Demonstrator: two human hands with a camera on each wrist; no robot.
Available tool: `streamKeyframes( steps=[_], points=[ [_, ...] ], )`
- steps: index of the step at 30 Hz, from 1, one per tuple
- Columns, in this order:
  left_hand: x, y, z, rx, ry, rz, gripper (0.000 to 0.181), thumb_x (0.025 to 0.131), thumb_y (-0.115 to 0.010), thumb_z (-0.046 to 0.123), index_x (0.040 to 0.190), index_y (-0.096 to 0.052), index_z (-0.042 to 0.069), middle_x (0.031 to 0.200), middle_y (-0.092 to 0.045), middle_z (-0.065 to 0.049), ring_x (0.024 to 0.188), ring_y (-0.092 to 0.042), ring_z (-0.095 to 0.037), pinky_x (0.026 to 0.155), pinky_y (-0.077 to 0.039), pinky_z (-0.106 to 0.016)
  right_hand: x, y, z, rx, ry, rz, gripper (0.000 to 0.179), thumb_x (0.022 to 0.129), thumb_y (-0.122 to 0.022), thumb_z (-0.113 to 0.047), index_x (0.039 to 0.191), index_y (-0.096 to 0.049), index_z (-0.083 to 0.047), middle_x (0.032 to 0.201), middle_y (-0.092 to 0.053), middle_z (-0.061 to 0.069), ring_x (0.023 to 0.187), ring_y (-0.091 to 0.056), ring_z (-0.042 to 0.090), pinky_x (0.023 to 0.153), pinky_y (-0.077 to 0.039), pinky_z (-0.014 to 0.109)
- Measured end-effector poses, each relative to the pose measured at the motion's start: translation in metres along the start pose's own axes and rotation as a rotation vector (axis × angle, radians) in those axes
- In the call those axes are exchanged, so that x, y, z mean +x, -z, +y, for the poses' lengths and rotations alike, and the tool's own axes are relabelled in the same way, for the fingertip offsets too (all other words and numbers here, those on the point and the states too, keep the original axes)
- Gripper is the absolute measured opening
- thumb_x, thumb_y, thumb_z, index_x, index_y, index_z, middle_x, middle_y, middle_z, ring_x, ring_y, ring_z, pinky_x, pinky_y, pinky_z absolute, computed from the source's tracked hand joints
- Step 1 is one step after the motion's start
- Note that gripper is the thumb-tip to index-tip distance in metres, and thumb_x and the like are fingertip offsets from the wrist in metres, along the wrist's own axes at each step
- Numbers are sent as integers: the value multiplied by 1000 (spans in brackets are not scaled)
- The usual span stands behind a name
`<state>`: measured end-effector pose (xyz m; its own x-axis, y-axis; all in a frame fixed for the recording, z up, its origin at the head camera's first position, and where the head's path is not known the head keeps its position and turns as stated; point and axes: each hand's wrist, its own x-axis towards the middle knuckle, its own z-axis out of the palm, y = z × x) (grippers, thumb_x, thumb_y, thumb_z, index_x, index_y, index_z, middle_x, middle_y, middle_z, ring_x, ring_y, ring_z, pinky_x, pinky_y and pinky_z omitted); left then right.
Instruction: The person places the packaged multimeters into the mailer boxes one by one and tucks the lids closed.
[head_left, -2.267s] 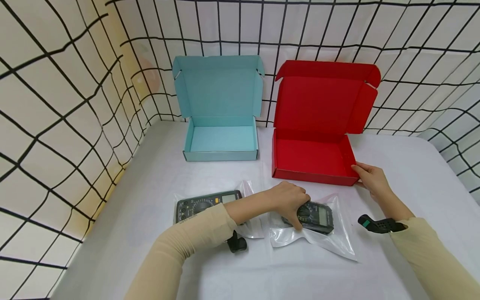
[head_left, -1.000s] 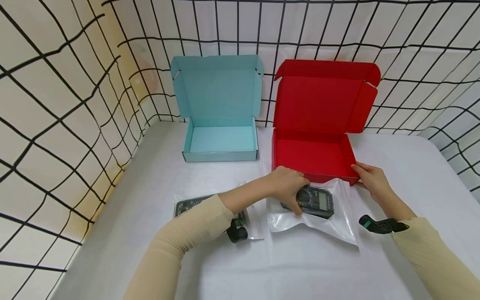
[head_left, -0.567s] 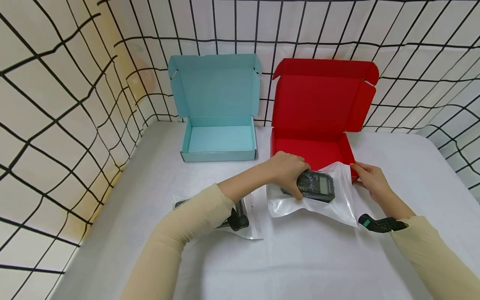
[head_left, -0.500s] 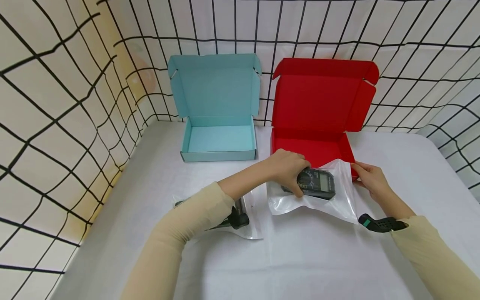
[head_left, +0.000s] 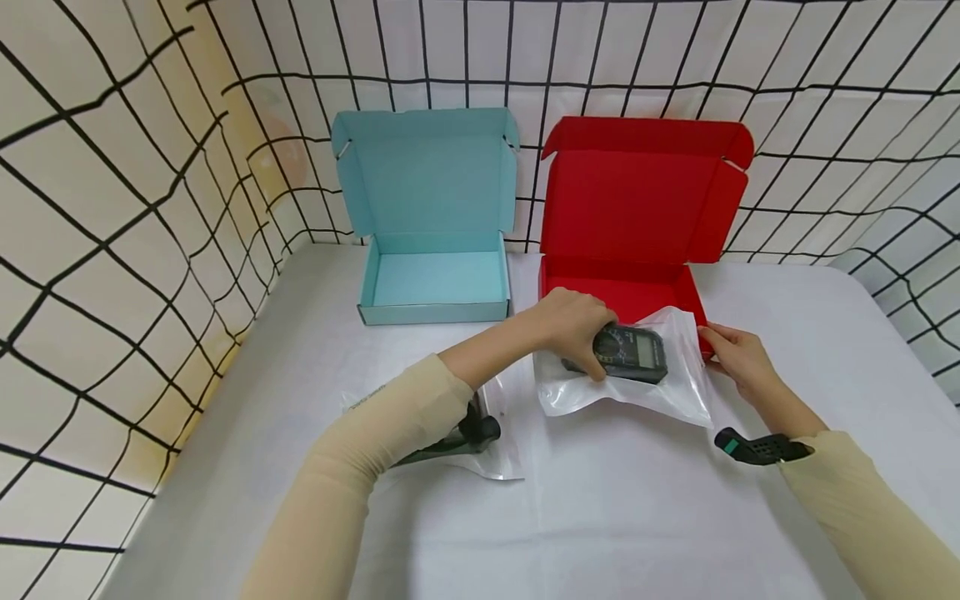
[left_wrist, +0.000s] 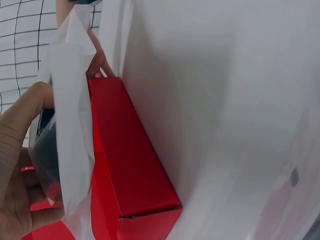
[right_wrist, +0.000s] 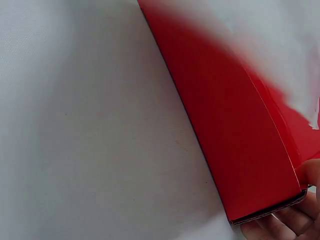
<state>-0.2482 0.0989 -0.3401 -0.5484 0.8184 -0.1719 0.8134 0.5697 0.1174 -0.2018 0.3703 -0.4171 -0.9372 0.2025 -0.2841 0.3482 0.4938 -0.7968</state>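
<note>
My left hand (head_left: 576, 332) grips a black multimeter (head_left: 632, 353) sealed in a clear plastic bag (head_left: 622, 402), thumb on the near side. It is held over the front wall of the open red box (head_left: 617, 293). In the left wrist view the bag (left_wrist: 73, 120) hangs beside the red front wall (left_wrist: 131, 155), with the thumb across the meter's edge. My right hand (head_left: 738, 357) pinches the red box's front right corner; the right wrist view shows its fingers (right_wrist: 292, 220) under that corner and the thumb at the rim.
A second bagged meter (head_left: 442, 450) lies on the white table (head_left: 600, 517), largely hidden under my left sleeve. An open light blue box (head_left: 435, 312) stands left of the red one. Black wire grids (head_left: 517, 83) border the back and sides.
The left hand has lifted the bagged multimeter from the table and carried it forward to the red box's front wall. The right hand has stayed at the box corner.
</note>
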Motion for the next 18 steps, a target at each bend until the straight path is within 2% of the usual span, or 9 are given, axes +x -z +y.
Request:
streamKeyframes(
  steps=[3,6,10,14,18],
  points=[
    [4,3,-5,9,-1,-2,64,67,-70,56,121,-57,24,107,-60,10,92,-50,-5,73,-43,-21,0,0,-1,8,-5,-1,68,96,-36,-45,143,-25,2,138,-34,31,88,-47,11,83,-45,31],
    [8,7,-9,7,-2,-3,64,67,-70,56,121,-58,24,107,-61,9,93,-51,-6,73,-43,-21,0,-1,-2,9,-11,3,67,96,-36,-45,143,-26,2,138,-34,31,92,-47,15,83,-45,31],
    [15,14,-14,1,-9,-6,63,69,-69,56,122,-57,23,109,-61,9,93,-51,-7,74,-43,-22,-2,-1,-2,2,-8,10,65,96,-35,-44,142,-27,3,136,-35,30,93,-46,18,76,-51,21],
    [22,21,-19,14,-16,-5,64,71,-67,56,123,-55,22,111,-59,9,95,-50,-7,75,-43,-22,-4,1,-1,-4,30,10,64,98,-33,-40,140,-27,7,136,-35,34,79,-46,-2,62,-47,10],
    [28,28,-21,24,0,5,65,71,-67,55,125,-54,22,113,-59,9,96,-50,-7,77,-42,-22,-5,1,0,-13,76,32,62,98,-33,-37,137,-30,10,134,-36,36,71,-41,-16,61,-44,9]
  ],
)
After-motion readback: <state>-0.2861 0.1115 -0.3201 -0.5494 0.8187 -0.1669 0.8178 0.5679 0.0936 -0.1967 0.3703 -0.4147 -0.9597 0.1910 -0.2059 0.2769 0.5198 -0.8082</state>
